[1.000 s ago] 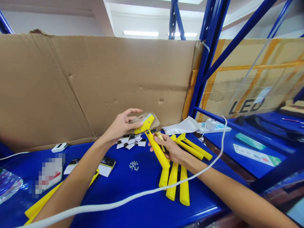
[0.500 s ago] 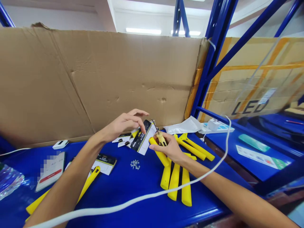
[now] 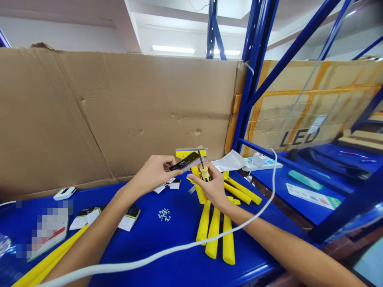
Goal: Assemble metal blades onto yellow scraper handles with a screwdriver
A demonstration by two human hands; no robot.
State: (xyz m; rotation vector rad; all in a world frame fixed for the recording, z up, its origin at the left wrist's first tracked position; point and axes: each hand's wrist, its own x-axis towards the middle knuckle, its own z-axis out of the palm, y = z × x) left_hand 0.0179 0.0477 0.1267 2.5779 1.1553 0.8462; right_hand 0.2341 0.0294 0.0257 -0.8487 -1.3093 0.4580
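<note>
My left hand point(image 3: 154, 174) pinches the near end of a black-and-white printed card point(image 3: 186, 162), tilted above the table. My right hand point(image 3: 216, 188) is closed around a screwdriver point(image 3: 205, 173) with a pale yellow handle, its shaft pointing up. The same hand also holds a yellow-handled tool point(image 3: 200, 194), partly hidden by the fingers. Its wide yellow head point(image 3: 191, 153) shows behind the card. Just below the hands lies a small pile of metal screws or nuts point(image 3: 164, 215), too small to tell which.
Several yellow handles point(image 3: 213, 235) lie at the right on the blue table point(image 3: 143, 247). More printed cards point(image 3: 129, 220) are at the left. A white cable point(image 3: 167, 253) crosses in front. Cardboard point(image 3: 119, 111) stands behind, with a power strip point(image 3: 263, 162) at the back right.
My left hand, its fingers spread before, has closed on the card's end, and the card now lies flatter. The yellow tool's head has come into sight. The view has shifted slightly.
</note>
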